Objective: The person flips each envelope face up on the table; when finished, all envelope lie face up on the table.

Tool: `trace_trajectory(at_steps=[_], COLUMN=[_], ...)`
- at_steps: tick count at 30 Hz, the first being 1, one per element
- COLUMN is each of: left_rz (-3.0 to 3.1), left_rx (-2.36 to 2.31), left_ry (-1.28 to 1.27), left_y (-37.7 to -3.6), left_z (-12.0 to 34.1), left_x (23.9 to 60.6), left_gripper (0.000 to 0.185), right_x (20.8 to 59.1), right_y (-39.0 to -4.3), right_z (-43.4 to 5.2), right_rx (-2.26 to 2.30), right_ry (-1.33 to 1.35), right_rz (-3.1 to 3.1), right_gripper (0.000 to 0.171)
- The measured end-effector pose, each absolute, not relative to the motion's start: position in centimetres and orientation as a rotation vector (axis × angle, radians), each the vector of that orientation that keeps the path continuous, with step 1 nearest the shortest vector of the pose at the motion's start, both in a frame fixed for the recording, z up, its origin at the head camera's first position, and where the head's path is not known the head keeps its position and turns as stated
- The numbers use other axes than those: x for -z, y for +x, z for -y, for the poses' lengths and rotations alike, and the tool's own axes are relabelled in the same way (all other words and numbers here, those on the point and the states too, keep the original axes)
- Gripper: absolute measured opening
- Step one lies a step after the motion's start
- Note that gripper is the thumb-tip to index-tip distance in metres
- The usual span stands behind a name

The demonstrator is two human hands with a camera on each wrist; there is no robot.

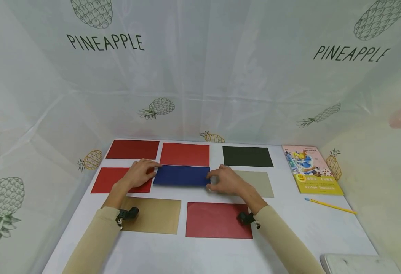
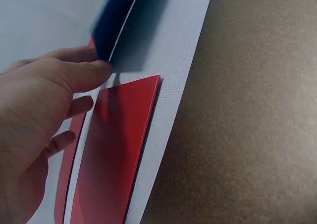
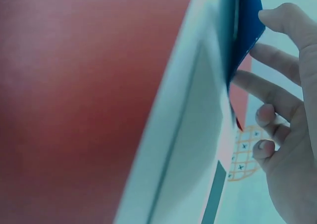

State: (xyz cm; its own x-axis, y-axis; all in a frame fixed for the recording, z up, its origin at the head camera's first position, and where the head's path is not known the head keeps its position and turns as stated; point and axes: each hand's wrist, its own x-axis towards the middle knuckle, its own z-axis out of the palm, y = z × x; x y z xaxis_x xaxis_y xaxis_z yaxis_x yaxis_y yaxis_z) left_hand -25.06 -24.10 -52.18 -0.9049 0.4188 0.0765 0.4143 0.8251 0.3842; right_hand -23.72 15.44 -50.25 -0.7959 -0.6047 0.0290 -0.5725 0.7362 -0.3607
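A flat blue sheet of card (image 1: 182, 175) is held by both hands in the middle of the head view, with a shadow under its near edge. My left hand (image 1: 137, 174) pinches its left end; in the left wrist view the thumb lies against the blue sheet (image 2: 113, 23), which stands off the white surface. At the right end, my right hand (image 1: 226, 180) grips the sheet. The right wrist view shows its thumb on one face of the blue sheet (image 3: 249, 23) and fingers at the other side. A red sheet (image 1: 109, 180) lies partly under my left hand.
Around the blue sheet lie dark red (image 1: 131, 149), bright red (image 1: 185, 154), dark green (image 1: 247, 156), beige (image 1: 259, 183), tan (image 1: 155, 215) and rose (image 1: 217, 220) sheets on the white table (image 1: 152, 253). A book (image 1: 311, 169), pencil (image 1: 330, 206) and pale rounded object (image 1: 359, 264) are at right.
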Motion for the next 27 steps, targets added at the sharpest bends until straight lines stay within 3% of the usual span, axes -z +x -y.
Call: trace_trajectory(at_steps=[5, 10, 27], left_rz=[-2.985, -2.972, -3.008], left_rx=[-0.702, -0.823, -1.036], left_ry=[0.662, 0.622, 0.557], left_y=[-25.1, -25.0, -24.4], left_z=[24.3, 24.4, 22.9], left_x=[52.4, 52.5, 51.9], left_gripper=[0.039, 0.039, 0.028], right_x=[49.6, 49.2, 48.5], right_y=[-23.8, -24.1, -25.3], right_z=[-15.9, -16.4, -15.6], right_rx=[0.683, 0.877, 1.139], right_ry=[-0.793, -0.796, -0.787], right_rz=[-2.808, -2.776, -3.136], right_gripper=[0.018, 0.01, 0.011])
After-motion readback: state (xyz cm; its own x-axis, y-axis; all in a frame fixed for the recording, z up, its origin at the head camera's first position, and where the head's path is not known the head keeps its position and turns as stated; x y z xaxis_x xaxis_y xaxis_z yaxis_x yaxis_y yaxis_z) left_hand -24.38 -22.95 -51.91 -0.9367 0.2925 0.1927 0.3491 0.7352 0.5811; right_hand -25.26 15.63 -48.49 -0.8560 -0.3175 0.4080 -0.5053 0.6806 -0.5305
